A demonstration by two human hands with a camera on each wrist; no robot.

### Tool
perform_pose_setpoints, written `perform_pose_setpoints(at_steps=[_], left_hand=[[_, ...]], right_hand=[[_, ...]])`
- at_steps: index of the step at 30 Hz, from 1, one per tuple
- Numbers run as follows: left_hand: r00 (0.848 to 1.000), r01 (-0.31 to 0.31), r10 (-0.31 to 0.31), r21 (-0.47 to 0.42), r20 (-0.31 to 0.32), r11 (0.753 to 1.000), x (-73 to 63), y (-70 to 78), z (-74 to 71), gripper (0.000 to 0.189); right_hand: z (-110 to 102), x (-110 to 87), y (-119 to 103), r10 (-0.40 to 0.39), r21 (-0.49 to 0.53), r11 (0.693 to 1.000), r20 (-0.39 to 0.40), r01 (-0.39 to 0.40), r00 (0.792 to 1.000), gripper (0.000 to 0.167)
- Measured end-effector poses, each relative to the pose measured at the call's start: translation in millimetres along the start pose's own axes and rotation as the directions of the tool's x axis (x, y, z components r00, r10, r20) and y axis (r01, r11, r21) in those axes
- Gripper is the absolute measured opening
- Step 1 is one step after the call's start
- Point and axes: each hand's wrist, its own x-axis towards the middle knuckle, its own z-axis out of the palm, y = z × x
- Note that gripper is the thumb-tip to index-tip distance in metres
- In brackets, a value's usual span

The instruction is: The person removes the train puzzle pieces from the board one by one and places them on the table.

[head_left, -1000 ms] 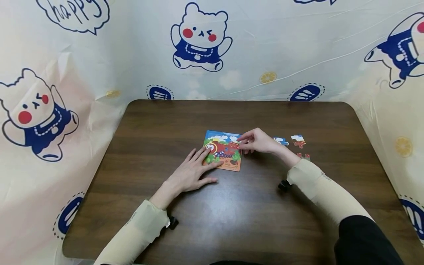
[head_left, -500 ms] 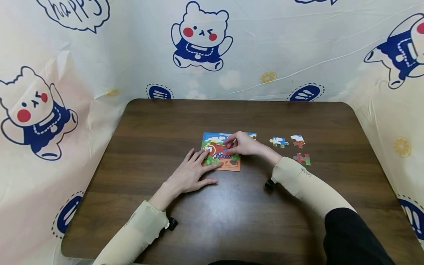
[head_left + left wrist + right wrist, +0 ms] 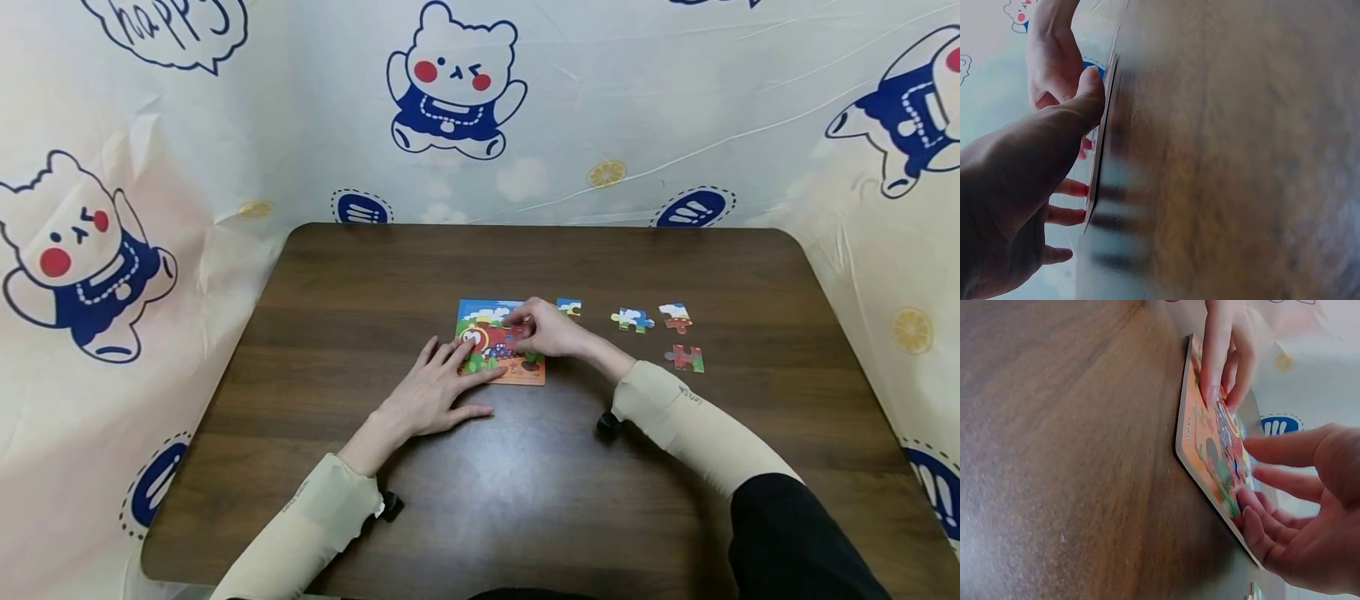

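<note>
A small square jigsaw puzzle (image 3: 495,317) with a red train, blue sky and orange ground lies on the table in the head view. My left hand (image 3: 431,394) rests on its left side with spread, straight fingers. Over the upper right part of the puzzle is my right hand (image 3: 551,327). In the right wrist view its thumb and bent fingers (image 3: 1260,537) touch the puzzle surface. Whether a piece is between them is hidden. A loose blue-and-white piece (image 3: 569,307) lies just right of the puzzle's top corner.
More loose puzzle pieces lie to the right: a blue-and-white one (image 3: 632,319), a cloud-and-red one (image 3: 677,317) and a red-and-green one (image 3: 684,358). The brown table (image 3: 345,300) has rounded corners, with a printed curtain (image 3: 600,108) behind it.
My right hand has moved left from the puzzle's right edge onto its face, uncovering the loose sky piece beside the corner. The puzzle has straightened slightly. My left hand stays in place.
</note>
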Motion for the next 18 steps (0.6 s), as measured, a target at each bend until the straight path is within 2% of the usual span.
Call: perform_pose_setpoints(at_steps=[4,11,15,18], left_hand=[[1.000,0.007,-0.007,0.000,0.011,1.000,-0.1,-0.2,-0.1,0.071],[1.000,0.011,-0.011,-0.002,0.024,1.000,0.0,-0.5,0.5,0.070],[1.000,0.006,-0.006,0.000,0.030,1.000,1.0,0.0,0.5,0.071],[0.999,0.004,-0.004,0.005,0.032,1.000,1.4,-0.1,0.9,0.072]], right_hand=[[-2,1.5,0,0.038,0.043,0.998,0.005,-0.038,0.999,0.052],[-4,6.5,0,0.132,0.194,0.972,0.018,-0.133,0.991,0.045],[-4,10.0,-2,0.177,0.213,0.962,0.004,-0.174,0.984,0.040],[-2,11.8,-1,0.166,0.181,0.970,-0.008,-0.162,0.986,0.036]])
